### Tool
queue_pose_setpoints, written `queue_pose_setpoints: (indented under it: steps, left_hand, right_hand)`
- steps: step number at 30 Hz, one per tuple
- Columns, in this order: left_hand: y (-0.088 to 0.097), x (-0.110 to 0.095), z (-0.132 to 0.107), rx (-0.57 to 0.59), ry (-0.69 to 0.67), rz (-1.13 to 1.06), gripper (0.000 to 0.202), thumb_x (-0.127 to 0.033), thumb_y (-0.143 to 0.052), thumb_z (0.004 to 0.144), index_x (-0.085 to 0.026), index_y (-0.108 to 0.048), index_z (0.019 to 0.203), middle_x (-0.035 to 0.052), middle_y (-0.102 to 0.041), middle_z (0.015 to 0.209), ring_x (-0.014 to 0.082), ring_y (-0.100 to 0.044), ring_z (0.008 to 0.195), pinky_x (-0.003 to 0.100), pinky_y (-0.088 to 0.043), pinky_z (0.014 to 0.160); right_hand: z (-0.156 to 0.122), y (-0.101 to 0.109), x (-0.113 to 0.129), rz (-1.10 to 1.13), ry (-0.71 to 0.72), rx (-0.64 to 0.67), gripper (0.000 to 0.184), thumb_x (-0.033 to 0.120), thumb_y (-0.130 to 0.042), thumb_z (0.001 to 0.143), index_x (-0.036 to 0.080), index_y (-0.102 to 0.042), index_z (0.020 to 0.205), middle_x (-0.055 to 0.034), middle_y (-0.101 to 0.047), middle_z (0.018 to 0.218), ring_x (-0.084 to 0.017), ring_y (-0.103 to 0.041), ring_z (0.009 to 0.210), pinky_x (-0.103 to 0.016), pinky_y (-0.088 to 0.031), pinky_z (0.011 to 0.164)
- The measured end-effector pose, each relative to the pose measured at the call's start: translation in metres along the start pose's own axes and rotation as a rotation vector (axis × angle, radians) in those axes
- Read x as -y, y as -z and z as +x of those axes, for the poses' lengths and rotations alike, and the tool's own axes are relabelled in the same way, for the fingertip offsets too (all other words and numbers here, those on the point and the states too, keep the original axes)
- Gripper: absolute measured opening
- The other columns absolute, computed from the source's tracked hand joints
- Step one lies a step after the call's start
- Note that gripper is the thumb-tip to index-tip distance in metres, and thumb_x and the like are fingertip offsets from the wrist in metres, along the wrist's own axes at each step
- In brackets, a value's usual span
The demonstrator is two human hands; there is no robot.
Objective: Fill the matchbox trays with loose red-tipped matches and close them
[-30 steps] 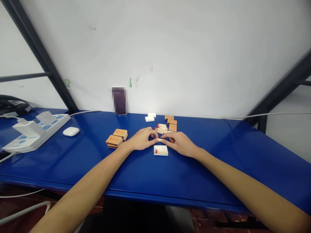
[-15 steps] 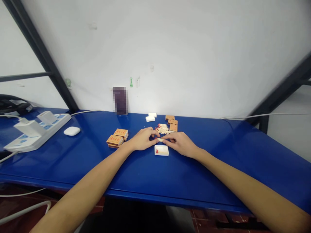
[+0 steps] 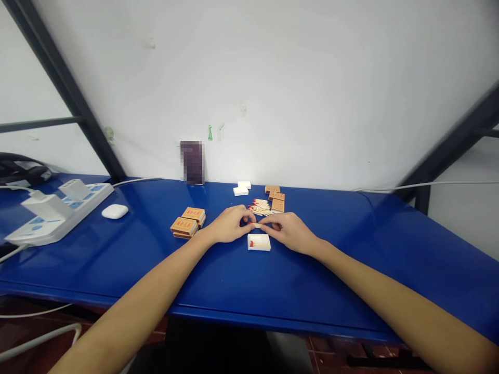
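Note:
My left hand (image 3: 231, 225) and my right hand (image 3: 289, 230) meet on the blue table (image 3: 128, 265), fingers pinched together on a small bunch of matches (image 3: 257, 225) held between them. Just in front of the hands lies an open white matchbox tray (image 3: 259, 242) with a few red-tipped matches in it. Behind the hands lies a loose pile of matches (image 3: 260, 206). A stack of orange matchboxes (image 3: 187, 221) sits left of my left hand.
Orange matchbox sleeves (image 3: 275, 197) and white trays (image 3: 241, 188) lie near the wall. A white power strip (image 3: 54, 210) with plugs and a white earbud case (image 3: 114, 211) sit at the left. Black frame bars slant at both sides.
The hands have stayed almost still, the fingers shifting slightly on the matches between them.

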State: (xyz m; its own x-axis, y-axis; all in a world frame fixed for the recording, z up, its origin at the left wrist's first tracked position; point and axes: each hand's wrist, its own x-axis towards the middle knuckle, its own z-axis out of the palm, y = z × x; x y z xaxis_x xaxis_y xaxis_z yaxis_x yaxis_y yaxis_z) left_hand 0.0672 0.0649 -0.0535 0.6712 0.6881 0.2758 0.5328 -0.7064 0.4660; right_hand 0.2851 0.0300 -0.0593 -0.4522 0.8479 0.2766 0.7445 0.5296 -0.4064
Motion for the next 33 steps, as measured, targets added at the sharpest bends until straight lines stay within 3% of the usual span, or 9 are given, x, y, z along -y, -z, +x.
queue_pose_setpoints:
  steps: [16,23,33]
  left_hand:
    - [-0.0005,-0.0015,0.0002,0.003,-0.061,0.025,0.012,-0.026,-0.057,0.088,-0.019,-0.066,0.089,0.0008,-0.057,0.081,0.0130,-0.052,0.072,0.025,-0.040,0.067]
    - [0.0015,-0.0022,-0.0003,0.010,-0.031,0.054,0.020,-0.030,-0.057,0.089,-0.021,-0.070,0.102,0.0022,-0.056,0.085,0.0136,-0.053,0.073,0.027,-0.042,0.069]
    - [0.0027,-0.0068,-0.0005,0.030,-0.084,0.129,0.019,-0.025,-0.052,0.091,-0.017,-0.069,0.096,0.0035,-0.057,0.087,0.0151,-0.055,0.077,0.028,-0.043,0.073]
  right_hand:
    - [0.0004,0.0027,0.0054,-0.075,0.007,0.024,0.028,0.043,-0.050,0.096,0.026,-0.073,0.096,0.0007,-0.062,0.071,-0.013,-0.050,0.064,-0.025,-0.028,0.057]
    - [0.0002,0.0007,0.0038,-0.042,0.024,0.007,0.030,0.044,-0.050,0.096,0.024,-0.073,0.094,-0.0002,-0.062,0.069,-0.013,-0.050,0.062,-0.025,-0.029,0.057]
    - [0.0003,-0.0009,0.0029,-0.033,0.023,-0.006,0.026,0.039,-0.053,0.095,0.023,-0.073,0.091,0.0015,-0.059,0.065,-0.011,-0.048,0.060,-0.024,-0.028,0.056]
